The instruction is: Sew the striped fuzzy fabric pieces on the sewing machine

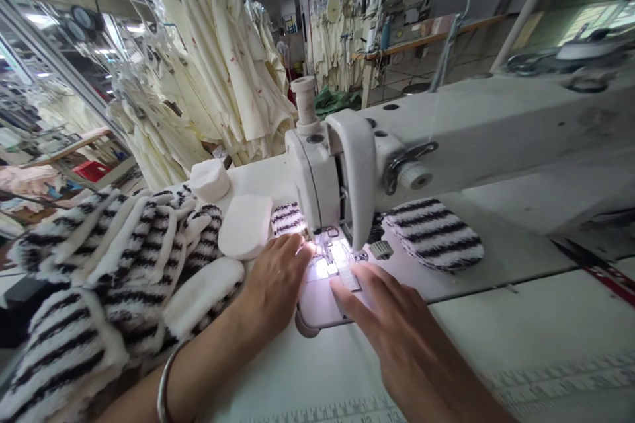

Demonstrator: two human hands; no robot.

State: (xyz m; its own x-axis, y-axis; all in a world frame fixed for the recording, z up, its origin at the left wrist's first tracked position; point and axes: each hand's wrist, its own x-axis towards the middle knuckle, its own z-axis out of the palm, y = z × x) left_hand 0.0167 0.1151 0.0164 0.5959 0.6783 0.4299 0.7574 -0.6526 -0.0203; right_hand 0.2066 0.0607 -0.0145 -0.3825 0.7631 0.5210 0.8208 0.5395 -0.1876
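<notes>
My left hand (278,277) is beside the lit needle area of a white sewing machine (317,178). Its thumb and fingers close at the near edge of a small black-and-white striped fabric piece (288,217), which lies left of the presser foot (330,252); the fingertips are partly hidden. My right hand (387,310) rests over the needle plate (347,277), index finger and thumb apart, with nothing visible between them. Right of the needle lies a stack of rounded striped fabric pieces (434,234).
A pile of striped fluffy pieces (143,258) covers the left side. White padded pieces (245,226) lie near the machine head. Red-handled scissors (600,268) are at the right. A ruler scale (565,377) runs along the front edge. Cream garments (223,46) hang behind.
</notes>
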